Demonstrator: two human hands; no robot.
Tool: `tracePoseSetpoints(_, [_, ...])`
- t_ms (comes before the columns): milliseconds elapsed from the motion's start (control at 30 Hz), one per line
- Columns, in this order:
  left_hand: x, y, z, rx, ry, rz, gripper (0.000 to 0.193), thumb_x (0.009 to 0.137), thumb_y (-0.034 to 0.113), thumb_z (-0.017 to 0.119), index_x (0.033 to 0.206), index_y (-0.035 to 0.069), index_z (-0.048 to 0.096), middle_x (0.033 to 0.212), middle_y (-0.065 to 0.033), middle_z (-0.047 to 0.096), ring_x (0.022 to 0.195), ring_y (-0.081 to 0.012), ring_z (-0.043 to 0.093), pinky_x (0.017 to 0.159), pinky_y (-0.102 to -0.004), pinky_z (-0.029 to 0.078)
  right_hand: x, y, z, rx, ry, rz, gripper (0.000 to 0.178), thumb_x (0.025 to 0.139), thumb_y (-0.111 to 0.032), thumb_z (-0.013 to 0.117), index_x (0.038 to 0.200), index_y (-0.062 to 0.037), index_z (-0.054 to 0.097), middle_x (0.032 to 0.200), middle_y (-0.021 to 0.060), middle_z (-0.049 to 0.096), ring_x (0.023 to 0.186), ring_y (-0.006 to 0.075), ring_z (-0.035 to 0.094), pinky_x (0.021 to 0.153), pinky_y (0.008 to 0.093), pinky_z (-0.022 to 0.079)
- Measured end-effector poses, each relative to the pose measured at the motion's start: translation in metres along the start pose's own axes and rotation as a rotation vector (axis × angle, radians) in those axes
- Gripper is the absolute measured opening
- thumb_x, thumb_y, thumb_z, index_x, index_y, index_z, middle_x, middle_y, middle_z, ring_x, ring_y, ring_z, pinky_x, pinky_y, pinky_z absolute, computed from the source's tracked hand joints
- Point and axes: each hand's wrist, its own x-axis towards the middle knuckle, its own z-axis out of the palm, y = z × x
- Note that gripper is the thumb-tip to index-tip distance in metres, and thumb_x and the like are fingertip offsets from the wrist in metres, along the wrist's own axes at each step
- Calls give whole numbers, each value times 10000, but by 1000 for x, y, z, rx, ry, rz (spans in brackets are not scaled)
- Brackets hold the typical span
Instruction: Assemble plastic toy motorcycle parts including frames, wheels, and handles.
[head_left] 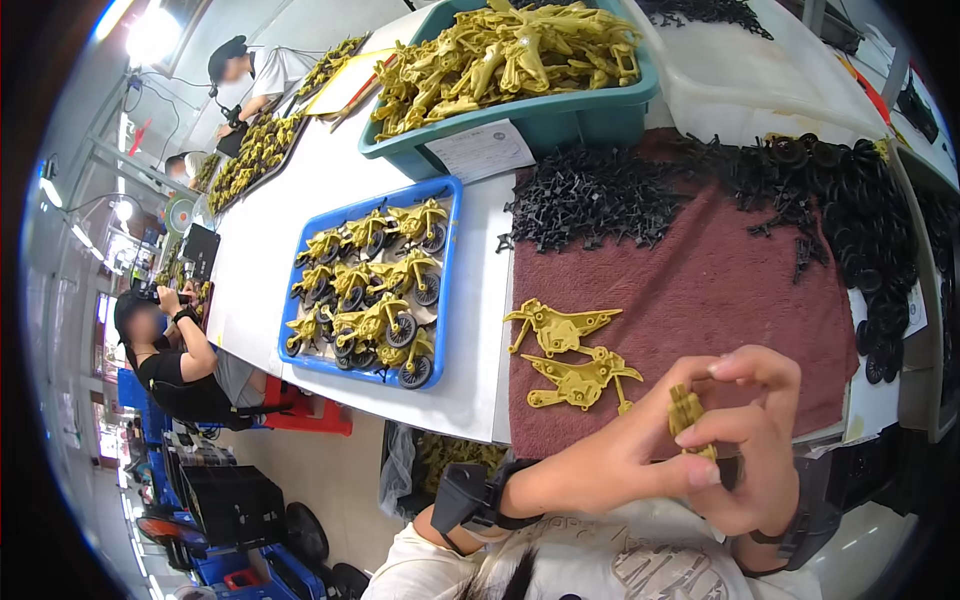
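In front of my body, both hands are closed around a small yellow plastic toy motorcycle part. My left hand has its thumb and fingers on it from one side, and my right hand pinches it from the other. Fingers cover much of the part. Just beyond my hands, two yellow toy motorcycle body halves lie side by side on a maroon cloth. Small black plastic pieces are heaped at the cloth's far side, and black toy wheels are piled along its right.
A blue tray of yellow toy motorcycles with black wheels sits left of the cloth. Behind it stands a teal bin heaped with yellow parts. A whitish translucent tub is at the far right. Co-workers sit along the table's left side.
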Motion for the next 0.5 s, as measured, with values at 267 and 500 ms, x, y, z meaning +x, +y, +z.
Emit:
tracePoseSetpoints(267, [-9, 0, -12, -9, -170, -138, 686, 846, 395, 655, 1308, -37, 391, 1208, -120, 468, 1147, -186, 484, 979, -325, 375, -6, 13, -8, 163, -10, -62, 249, 612, -160, 841, 793, -93, 684, 626, 0, 574, 495, 175, 536, 473, 283, 414])
tracePoseSetpoints(500, [-36, 20, -44, -300, 256, 224, 459, 736, 358, 617, 996, -5, 508, 1196, -256, 514, 1276, -479, 436, 974, -581, 465, -23, 32, -39, 380, 489, 439, 229, 954, -208, 607, 980, -2, 510, 716, 83, 603, 546, 101, 565, 450, 210, 440])
